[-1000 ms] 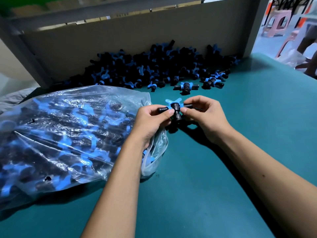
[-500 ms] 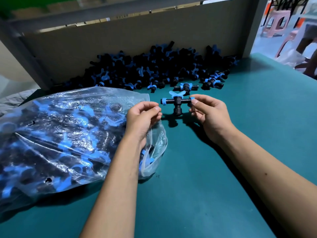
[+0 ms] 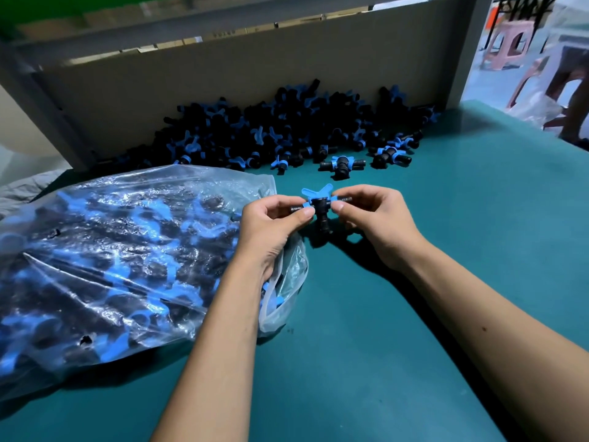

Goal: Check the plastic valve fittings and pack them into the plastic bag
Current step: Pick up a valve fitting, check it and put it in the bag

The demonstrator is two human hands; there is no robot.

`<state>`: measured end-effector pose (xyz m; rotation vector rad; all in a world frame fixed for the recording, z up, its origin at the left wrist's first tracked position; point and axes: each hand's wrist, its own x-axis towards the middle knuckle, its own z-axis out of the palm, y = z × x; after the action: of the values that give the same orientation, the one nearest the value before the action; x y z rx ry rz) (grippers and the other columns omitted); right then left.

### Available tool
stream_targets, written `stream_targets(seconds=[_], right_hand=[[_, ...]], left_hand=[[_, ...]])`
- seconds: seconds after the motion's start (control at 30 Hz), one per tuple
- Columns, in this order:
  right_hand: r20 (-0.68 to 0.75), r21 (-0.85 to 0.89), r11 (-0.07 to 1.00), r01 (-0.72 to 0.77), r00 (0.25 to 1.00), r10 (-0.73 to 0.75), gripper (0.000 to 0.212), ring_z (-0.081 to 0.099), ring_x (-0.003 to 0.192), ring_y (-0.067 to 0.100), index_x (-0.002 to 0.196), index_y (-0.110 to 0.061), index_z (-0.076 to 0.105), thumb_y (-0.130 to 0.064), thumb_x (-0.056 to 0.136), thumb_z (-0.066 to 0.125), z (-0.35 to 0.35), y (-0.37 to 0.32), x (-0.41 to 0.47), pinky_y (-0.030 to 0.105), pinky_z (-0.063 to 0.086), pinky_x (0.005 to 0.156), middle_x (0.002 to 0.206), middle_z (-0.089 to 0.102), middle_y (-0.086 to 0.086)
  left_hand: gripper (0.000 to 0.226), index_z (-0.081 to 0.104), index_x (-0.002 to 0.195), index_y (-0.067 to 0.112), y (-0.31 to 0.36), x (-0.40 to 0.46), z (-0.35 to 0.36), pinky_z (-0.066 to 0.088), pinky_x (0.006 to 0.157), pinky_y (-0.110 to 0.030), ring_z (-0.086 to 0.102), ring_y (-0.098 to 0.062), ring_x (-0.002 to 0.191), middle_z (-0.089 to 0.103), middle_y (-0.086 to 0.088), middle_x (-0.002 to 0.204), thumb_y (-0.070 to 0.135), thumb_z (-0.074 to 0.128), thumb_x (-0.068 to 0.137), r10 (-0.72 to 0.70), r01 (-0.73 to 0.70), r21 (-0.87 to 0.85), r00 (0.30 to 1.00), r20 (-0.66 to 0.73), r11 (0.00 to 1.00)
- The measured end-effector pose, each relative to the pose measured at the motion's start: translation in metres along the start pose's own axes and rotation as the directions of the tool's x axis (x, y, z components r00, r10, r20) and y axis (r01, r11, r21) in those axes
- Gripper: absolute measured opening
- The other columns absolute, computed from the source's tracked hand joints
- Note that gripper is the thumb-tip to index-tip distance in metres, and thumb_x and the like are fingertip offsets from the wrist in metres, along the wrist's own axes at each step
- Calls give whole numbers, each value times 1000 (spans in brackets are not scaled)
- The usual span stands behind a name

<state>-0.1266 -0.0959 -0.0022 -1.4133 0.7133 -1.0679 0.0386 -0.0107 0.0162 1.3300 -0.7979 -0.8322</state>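
Observation:
A black valve fitting (image 3: 319,208) with a blue butterfly handle is held above the green table between both hands. My left hand (image 3: 271,224) pinches its left stub and my right hand (image 3: 376,218) pinches its right stub. Its handle points up and away, and its third stub points down. A clear plastic bag (image 3: 127,260) filled with several black-and-blue fittings lies at the left, its mouth under my left wrist. A large heap of loose fittings (image 3: 287,129) lies against the back board.
A grey cardboard board (image 3: 223,78) stands behind the heap. One single fitting (image 3: 341,164) lies apart in front of the heap. The green table (image 3: 446,250) stretches right to its edge, beyond which pink stools (image 3: 510,43) stand on the floor.
Half a second ago only my right hand held the fitting, further from me. Now my left hand has come up from the bag mouth and taken its left stub, and the fitting is nearer.

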Motion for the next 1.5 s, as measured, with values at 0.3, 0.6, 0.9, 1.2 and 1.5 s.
stream_targets(seconds=[0.3, 0.6, 0.9, 1.2, 1.5], right_hand=[[-18, 2, 1000, 18, 1000, -18, 3, 54, 57, 12, 89, -12, 76, -10, 88, 76, 2, 1, 1, 23, 46, 56, 71, 69, 6], [-209, -60, 995, 84, 973, -95, 26, 59, 56, 13, 100, -14, 59, -31, 91, 75, 4, 4, 1, 26, 50, 54, 79, 61, 5], [-88, -297, 947, 125, 984, -157, 9, 68, 62, 19, 93, -14, 73, -20, 88, 77, 9, 5, -2, 38, 57, 60, 78, 74, 2], [-76, 254, 961, -112, 988, 136, 27, 57, 48, 20, 89, -3, 61, -23, 105, 53, -1, -4, 4, 23, 43, 41, 74, 71, 21], [-63, 49, 997, -65, 996, 68, 34, 43, 47, 15, 67, -21, 69, -38, 96, 67, 3, -9, -2, 21, 31, 43, 60, 57, 4]], left_hand=[[16, 74, 85, 11, 4, -2, -2, 53, 77, -38, 67, -27, 78, 72, -12, 81, -3, 81, 80, 7, -8, -13, 1000, -12, 1000], [21, 67, 75, 10, 3, 1, 6, 57, 77, -34, 66, -17, 71, 69, -3, 71, 5, 87, 77, 107, -109, -15, 990, -90, 994], [27, 66, 71, 18, 2, 3, 9, 56, 77, -40, 67, -16, 72, 71, 0, 71, 37, 85, 76, 292, -275, 237, 956, -39, 932], [51, 62, 110, 37, 5, 3, -13, 14, 126, -51, 1, -21, 154, 23, 1, 163, 13, 80, 70, 337, -216, 908, 937, 90, 359], [65, 69, 100, 25, 19, 8, -21, 46, 111, -45, 40, -15, 145, 49, 14, 144, -23, 39, 68, 393, -279, 510, 910, -131, 814]])
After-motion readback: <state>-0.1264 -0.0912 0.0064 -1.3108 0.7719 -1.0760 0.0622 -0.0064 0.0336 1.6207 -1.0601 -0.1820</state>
